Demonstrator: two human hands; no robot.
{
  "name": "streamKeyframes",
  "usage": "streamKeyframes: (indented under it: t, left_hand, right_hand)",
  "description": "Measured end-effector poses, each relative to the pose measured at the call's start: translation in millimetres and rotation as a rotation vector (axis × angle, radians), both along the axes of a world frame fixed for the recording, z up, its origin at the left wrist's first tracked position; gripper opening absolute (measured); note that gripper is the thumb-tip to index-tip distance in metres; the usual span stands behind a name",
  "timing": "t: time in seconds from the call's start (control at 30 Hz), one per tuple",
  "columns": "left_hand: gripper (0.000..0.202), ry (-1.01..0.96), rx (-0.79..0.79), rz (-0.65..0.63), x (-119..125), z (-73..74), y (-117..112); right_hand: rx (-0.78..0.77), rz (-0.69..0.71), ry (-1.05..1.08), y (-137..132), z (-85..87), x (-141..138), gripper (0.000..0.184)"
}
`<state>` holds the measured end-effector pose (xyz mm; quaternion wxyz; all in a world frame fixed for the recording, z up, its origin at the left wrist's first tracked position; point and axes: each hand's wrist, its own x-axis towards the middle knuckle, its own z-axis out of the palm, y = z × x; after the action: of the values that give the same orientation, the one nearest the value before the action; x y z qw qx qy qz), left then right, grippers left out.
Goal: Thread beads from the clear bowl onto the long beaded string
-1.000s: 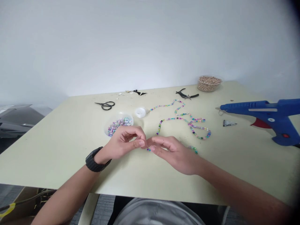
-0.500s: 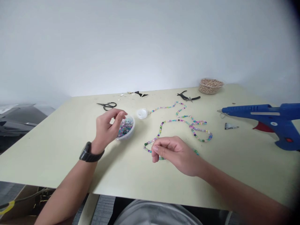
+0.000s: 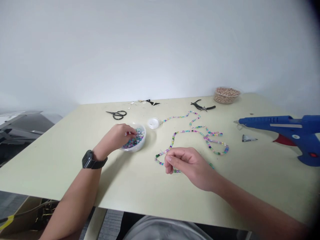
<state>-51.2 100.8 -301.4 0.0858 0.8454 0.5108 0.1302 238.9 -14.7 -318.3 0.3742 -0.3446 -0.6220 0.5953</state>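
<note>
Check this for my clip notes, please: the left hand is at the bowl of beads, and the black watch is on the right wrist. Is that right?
Not quite: the black watch is on the left wrist, as the head view shows. The left hand is indeed at the bowl of beads.

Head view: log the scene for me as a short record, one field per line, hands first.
Left hand: fingertips inside the bead bowl, at the beads; any grip hidden
Right hand: fingers curled, over part of the bead strand; anything pinched is too small to tell
Strand: multicoloured, winding across the table, one end by a small white round container
Tools behind: scissors, pliers
Far right: blue glue gun
</note>
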Motion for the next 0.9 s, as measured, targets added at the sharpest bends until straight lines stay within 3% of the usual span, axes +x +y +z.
streamKeyframes:
  t: [0.2, 0.9]
  left_hand:
    - [0.026, 0.019, -0.077, 0.027, 1.0, -2.3, 2.6]
    - [0.023, -0.022, -0.133, -0.006, 0.4, 2.3, 1.7]
  right_hand:
    - [-0.005, 0.0, -0.001, 0.1, 1.1, -0.4, 0.03]
    - [-0.011, 0.012, -0.009, -0.7, -0.3, 2.7, 0.032]
